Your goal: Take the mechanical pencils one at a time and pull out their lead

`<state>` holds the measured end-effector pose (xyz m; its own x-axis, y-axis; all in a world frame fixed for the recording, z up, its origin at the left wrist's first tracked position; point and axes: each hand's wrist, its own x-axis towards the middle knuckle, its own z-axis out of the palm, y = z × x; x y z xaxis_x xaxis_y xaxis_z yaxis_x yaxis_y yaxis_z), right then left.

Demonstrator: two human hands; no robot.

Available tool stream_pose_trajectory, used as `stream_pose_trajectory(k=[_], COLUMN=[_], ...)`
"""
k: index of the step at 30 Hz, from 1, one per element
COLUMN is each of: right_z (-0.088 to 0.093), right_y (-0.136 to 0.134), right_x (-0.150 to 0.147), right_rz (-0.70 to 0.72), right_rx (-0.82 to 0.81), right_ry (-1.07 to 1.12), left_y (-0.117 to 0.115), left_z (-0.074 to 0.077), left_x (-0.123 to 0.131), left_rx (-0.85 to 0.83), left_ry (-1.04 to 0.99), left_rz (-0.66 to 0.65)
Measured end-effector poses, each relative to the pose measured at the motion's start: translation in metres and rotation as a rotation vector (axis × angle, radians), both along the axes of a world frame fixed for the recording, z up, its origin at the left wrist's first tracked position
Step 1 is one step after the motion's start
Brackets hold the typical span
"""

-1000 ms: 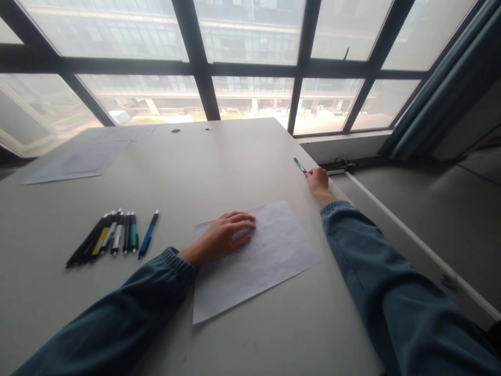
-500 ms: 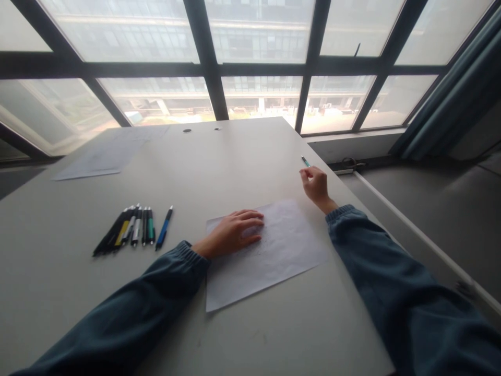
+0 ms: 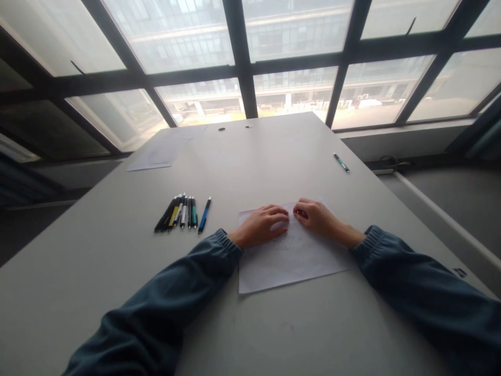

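Observation:
A sheet of white paper (image 3: 297, 266) with small dark marks lies on the white table in front of me. My left hand (image 3: 263, 224) rests on its upper left part, palm down with the fingers spread a little. Close to its fingertips, my right hand (image 3: 315, 215) is over the paper's upper part, its fingers curled together; whatever they hold, if anything, is hidden. Left of the paper, a blue pen (image 3: 204, 215) lies beside a group of several pens (image 3: 182, 213). A green pen (image 3: 342, 162) lies alone beyond my right hand.
More paper sheets (image 3: 156, 151) lie at the table's far left. Two small round holes are near the far edge of the table (image 3: 250, 162). Windows stand behind it, and a pale pipe (image 3: 438, 214) runs along the floor at right.
My right hand has moved from near the green pen to the paper, beside my left hand. The green pen now shows in full on the table. The view has turned left.

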<state>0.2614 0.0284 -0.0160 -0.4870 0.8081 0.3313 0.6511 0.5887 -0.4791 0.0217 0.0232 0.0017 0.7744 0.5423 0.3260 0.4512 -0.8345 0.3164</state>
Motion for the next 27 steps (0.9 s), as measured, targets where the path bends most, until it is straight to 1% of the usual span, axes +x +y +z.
stream_pose_trajectory(k=[3, 5, 7, 9, 11, 13, 14, 16, 18, 20, 23, 27], right_z=[-0.001, -0.002, -0.004, -0.005, -0.006, -0.007, -0.007, -0.008, -0.008, -0.007, -0.006, -0.005], right_y=[0.002, 0.003, 0.003, 0.002, 0.003, 0.003, 0.003, 0.004, 0.004, 0.004, 0.003, 0.003], right_x=[0.001, 0.001, 0.001, 0.001, 0.001, 0.001, 0.002, 0.002, 0.003, 0.003, 0.003, 0.003], right_rz=[0.011, 0.015, 0.019, 0.015, 0.008, 0.003, 0.0, -0.007, -0.013, -0.019, -0.026, -0.036], right_rx=[-0.009, -0.012, -0.009, -0.004, -0.003, 0.001, 0.005, 0.011, 0.01, 0.003, -0.01, -0.017], right_ry=[0.005, 0.006, 0.007, 0.005, 0.002, -0.002, -0.003, -0.007, -0.014, -0.018, -0.018, -0.016], left_y=[-0.007, -0.011, -0.013, -0.012, -0.009, -0.003, -0.001, 0.005, 0.009, 0.013, 0.016, 0.018], left_z=[0.008, 0.017, 0.027, 0.037, 0.044, 0.049, 0.051, 0.051, 0.049, 0.046, 0.041, 0.036], left_x=[-0.008, -0.019, -0.038, -0.063, -0.092, -0.123, -0.137, -0.162, -0.179, -0.187, -0.19, -0.186], left_rx=[0.042, 0.071, 0.103, 0.147, 0.156, 0.121, 0.086, -0.011, -0.067, -0.105, -0.149, -0.168], left_ry=[-0.013, -0.035, -0.064, -0.093, -0.084, 0.0, 0.056, 0.19, 0.31, 0.394, 0.45, 0.488], left_rz=[0.112, 0.228, 0.371, 0.532, 0.696, 0.883, 0.988, 1.147, 1.235, 1.271, 1.282, 1.278])
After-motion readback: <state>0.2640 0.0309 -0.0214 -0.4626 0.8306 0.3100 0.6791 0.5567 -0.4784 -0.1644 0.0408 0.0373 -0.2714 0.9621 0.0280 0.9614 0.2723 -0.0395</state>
